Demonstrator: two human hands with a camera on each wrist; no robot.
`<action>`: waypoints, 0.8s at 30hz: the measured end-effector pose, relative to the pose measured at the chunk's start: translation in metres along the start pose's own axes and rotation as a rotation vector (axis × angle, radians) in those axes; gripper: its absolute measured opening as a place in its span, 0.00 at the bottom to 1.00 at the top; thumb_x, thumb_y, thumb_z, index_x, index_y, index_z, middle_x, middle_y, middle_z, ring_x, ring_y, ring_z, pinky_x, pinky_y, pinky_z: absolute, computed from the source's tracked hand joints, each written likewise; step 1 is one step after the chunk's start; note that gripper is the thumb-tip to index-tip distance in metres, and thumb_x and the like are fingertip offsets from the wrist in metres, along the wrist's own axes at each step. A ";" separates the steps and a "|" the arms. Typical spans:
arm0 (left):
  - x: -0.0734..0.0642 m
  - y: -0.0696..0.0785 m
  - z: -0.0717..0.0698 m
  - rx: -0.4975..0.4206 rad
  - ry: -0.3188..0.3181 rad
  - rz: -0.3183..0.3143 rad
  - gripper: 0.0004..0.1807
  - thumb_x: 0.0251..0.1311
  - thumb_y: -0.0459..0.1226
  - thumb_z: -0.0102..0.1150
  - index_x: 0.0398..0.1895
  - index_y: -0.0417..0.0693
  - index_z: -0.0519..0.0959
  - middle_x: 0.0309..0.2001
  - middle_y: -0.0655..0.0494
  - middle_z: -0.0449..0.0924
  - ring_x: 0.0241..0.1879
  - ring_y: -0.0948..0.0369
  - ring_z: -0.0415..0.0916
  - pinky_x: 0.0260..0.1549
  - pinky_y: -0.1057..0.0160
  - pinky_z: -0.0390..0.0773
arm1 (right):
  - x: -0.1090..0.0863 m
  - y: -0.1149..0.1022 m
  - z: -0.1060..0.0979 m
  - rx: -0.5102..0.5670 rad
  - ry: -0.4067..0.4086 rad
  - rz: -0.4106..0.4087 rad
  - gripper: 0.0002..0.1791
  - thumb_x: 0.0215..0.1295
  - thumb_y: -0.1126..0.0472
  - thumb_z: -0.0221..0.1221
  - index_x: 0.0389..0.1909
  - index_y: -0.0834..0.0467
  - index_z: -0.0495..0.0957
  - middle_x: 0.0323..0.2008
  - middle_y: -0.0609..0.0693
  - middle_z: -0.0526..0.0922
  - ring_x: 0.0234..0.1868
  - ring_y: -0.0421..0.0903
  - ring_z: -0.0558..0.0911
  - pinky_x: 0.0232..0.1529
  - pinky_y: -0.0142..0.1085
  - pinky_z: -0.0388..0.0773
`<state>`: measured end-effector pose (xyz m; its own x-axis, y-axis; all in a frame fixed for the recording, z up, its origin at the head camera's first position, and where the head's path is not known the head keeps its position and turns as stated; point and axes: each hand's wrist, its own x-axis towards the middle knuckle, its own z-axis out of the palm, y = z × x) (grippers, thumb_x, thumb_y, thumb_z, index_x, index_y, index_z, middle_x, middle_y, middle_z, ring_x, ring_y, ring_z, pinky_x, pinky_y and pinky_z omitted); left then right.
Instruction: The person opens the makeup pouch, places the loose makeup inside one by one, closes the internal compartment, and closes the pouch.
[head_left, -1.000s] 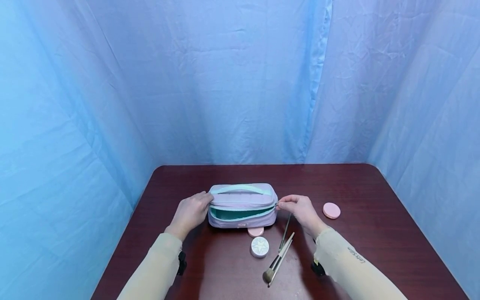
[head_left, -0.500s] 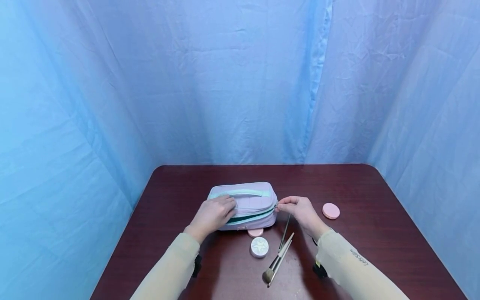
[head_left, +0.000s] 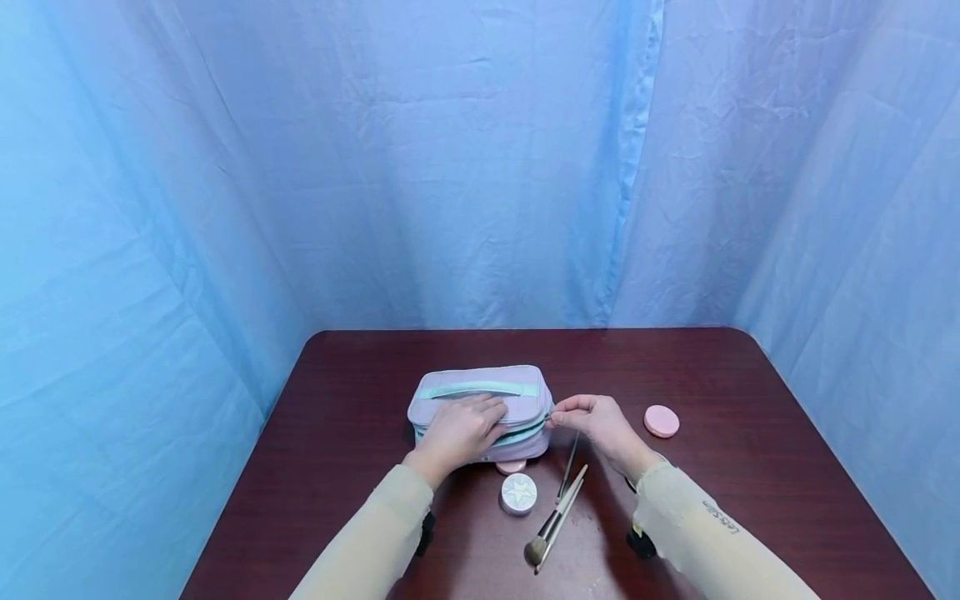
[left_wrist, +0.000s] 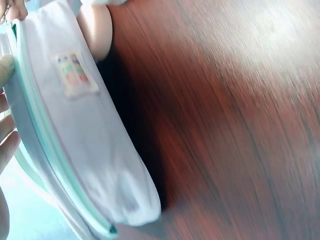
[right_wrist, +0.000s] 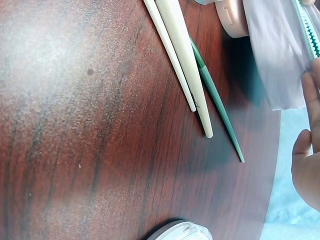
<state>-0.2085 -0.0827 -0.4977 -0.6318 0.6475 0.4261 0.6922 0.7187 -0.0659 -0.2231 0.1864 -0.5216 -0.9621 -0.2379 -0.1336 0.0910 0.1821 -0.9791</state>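
A lilac cosmetic bag (head_left: 450,383) with a mint handle and mint zipper stands on the table. Its front zipper gapes towards the right end; in the left wrist view the mint zipper (left_wrist: 45,125) runs along under the lid. My left hand (head_left: 459,429) rests on the front of the lid, fingers laid across it and pressing down. At the bag's right corner my right hand (head_left: 600,423) pinches the zipper pull, which the fingertips mostly hide. In the right wrist view, zipper teeth (right_wrist: 312,35) show just beside those fingers.
A pink compact (head_left: 512,467) lies partly under the bag's front. Nearer stands a silver round case (head_left: 518,494) with a star on its lid. Several makeup brushes (head_left: 558,521) lie to its right, including a green-handled one (right_wrist: 220,105). Another pink compact (head_left: 662,421) lies far right.
My left hand has moved right along the bag from its left end onto the lid, and the opening has narrowed. The right hand stays at the right corner, shifted slightly left.
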 end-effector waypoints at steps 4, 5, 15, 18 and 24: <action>0.007 0.009 0.002 0.002 0.028 0.003 0.13 0.67 0.49 0.65 0.47 0.53 0.84 0.51 0.59 0.87 0.52 0.62 0.84 0.52 0.62 0.82 | 0.000 -0.001 0.001 0.004 -0.027 0.003 0.14 0.64 0.60 0.70 0.44 0.67 0.85 0.37 0.59 0.90 0.46 0.48 0.88 0.60 0.48 0.76; 0.009 0.010 0.003 0.001 0.039 0.006 0.13 0.67 0.48 0.66 0.48 0.52 0.84 0.51 0.59 0.88 0.51 0.62 0.84 0.52 0.62 0.82 | 0.000 -0.001 0.001 0.006 -0.036 0.002 0.14 0.64 0.60 0.70 0.44 0.67 0.84 0.37 0.59 0.90 0.46 0.48 0.88 0.60 0.49 0.76; 0.009 0.013 0.004 0.049 0.182 0.075 0.02 0.67 0.38 0.65 0.38 0.50 0.83 0.42 0.59 0.89 0.43 0.64 0.87 0.38 0.64 0.85 | -0.002 -0.001 0.001 0.010 -0.072 -0.018 0.14 0.63 0.61 0.70 0.44 0.67 0.84 0.37 0.59 0.90 0.46 0.49 0.88 0.61 0.55 0.75; 0.008 0.010 0.003 0.045 0.201 0.097 0.03 0.67 0.38 0.66 0.39 0.49 0.84 0.42 0.59 0.89 0.42 0.64 0.87 0.38 0.64 0.85 | -0.002 0.001 -0.001 0.005 -0.054 -0.018 0.15 0.63 0.61 0.70 0.44 0.68 0.84 0.37 0.59 0.90 0.46 0.49 0.88 0.61 0.53 0.76; 0.003 0.007 0.000 0.032 0.246 0.139 0.07 0.63 0.38 0.69 0.43 0.49 0.86 0.43 0.58 0.89 0.44 0.64 0.87 0.41 0.65 0.85 | 0.001 0.004 -0.008 -0.010 0.008 -0.017 0.13 0.64 0.63 0.69 0.44 0.69 0.84 0.38 0.62 0.90 0.46 0.53 0.89 0.58 0.48 0.79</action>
<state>-0.2051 -0.0762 -0.4967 -0.4252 0.6620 0.6172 0.7523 0.6376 -0.1656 -0.2254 0.1945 -0.5240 -0.9656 -0.2333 -0.1153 0.0716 0.1875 -0.9797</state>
